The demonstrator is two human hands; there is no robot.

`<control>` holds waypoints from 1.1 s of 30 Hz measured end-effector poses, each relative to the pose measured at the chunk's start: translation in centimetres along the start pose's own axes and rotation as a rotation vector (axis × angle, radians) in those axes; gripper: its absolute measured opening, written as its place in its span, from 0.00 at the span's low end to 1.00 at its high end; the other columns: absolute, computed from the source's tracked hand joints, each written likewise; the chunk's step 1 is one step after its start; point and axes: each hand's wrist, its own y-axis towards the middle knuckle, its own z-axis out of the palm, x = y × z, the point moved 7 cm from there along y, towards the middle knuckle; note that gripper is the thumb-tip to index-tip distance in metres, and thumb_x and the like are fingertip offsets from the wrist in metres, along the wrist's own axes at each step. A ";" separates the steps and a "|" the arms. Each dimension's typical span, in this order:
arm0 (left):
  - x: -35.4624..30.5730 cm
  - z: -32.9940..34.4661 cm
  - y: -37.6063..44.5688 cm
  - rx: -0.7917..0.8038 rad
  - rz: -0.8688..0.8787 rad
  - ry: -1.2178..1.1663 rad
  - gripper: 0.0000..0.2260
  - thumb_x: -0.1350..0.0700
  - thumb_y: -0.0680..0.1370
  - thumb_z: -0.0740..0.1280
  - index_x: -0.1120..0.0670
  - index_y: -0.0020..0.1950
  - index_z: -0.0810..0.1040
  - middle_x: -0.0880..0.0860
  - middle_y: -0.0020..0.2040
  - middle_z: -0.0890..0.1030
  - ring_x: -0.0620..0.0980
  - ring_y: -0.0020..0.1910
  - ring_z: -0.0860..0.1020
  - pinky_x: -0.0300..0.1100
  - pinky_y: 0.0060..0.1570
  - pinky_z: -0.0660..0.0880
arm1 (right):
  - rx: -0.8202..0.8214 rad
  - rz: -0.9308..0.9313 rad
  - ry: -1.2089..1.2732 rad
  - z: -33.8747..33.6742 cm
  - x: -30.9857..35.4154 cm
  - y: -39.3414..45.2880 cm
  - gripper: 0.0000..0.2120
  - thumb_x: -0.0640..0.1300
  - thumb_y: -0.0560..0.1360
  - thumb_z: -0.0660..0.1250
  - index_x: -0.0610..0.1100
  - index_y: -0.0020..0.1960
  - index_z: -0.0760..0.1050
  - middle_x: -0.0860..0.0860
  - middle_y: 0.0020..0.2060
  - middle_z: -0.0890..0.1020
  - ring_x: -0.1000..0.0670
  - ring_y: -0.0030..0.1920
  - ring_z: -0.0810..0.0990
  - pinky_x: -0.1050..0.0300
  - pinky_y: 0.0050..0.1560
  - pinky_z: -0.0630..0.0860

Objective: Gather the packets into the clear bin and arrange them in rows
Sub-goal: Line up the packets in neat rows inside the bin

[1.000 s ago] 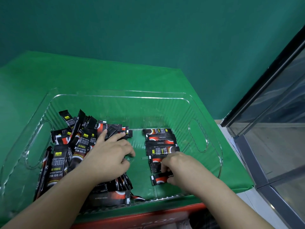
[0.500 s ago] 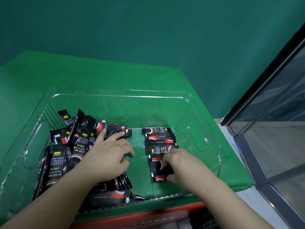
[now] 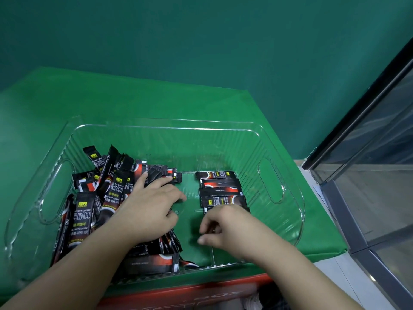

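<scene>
A clear bin [image 3: 165, 128] stands on the green table. In its left half lies a loose pile of black-and-red coffee packets [image 3: 83, 211]. My left hand [image 3: 147, 206] rests flat on top of this pile, its fingers spread over the packets. Along the bin's right side, a neat row of packets [image 3: 220, 191] lies one below the other. My right hand [image 3: 225, 224] hovers over the near end of that row and hides the lowest packets. Its fingers are loosely curled and I see nothing between them.
The bin has cut-out handles at its left [image 3: 55, 191] and right [image 3: 271, 182] ends. A red box edge [image 3: 190, 291] shows below the table's front. A glass door with a dark frame [image 3: 366, 175] stands to the right.
My right hand has let go of the lowest packet in the row and drawn a little left and nearer. My left hand has stayed on the pile.
</scene>
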 end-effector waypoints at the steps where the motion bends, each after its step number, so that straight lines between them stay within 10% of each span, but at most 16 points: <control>1: 0.0 -0.1 0.0 -0.011 -0.008 -0.009 0.21 0.53 0.78 0.57 0.42 0.71 0.63 0.40 0.73 0.64 0.41 0.76 0.47 0.56 0.74 0.36 | 0.041 0.007 0.075 0.6 0.8 0.2 0.10 0.52 0.72 0.71 0.48 0.50 0.80 0.55 0.40 0.78 0.55 0.41 0.75 0.63 0.42 0.70; 12: 0.6 0.0 0.1 -0.048 -0.034 -0.062 0.24 0.61 0.79 0.54 0.46 0.74 0.58 0.38 0.69 0.69 0.40 0.76 0.49 0.53 0.74 0.37 | 0.034 0.123 0.278 3.1 2.2 2.3 0.13 0.47 0.76 0.65 0.45 0.58 0.78 0.47 0.50 0.82 0.47 0.49 0.80 0.57 0.51 0.75; 22: 0.4 0.1 0.2 -0.032 -0.030 -0.029 0.16 0.50 0.83 0.49 0.44 0.71 0.62 0.39 0.70 0.68 0.40 0.75 0.50 0.53 0.74 0.39 | 0.016 0.164 0.284 3.8 1.9 2.7 0.09 0.40 0.73 0.62 0.35 0.46 0.77 0.43 0.35 0.75 0.46 0.35 0.70 0.57 0.34 0.67; 33: 0.3 -0.1 0.0 -0.032 -0.002 -0.041 0.16 0.52 0.84 0.48 0.44 0.71 0.64 0.40 0.72 0.67 0.41 0.76 0.50 0.54 0.74 0.38 | -0.002 0.248 0.124 0.3 -0.7 1.3 0.11 0.42 0.75 0.64 0.50 0.34 0.73 0.48 0.40 0.83 0.49 0.39 0.79 0.58 0.41 0.76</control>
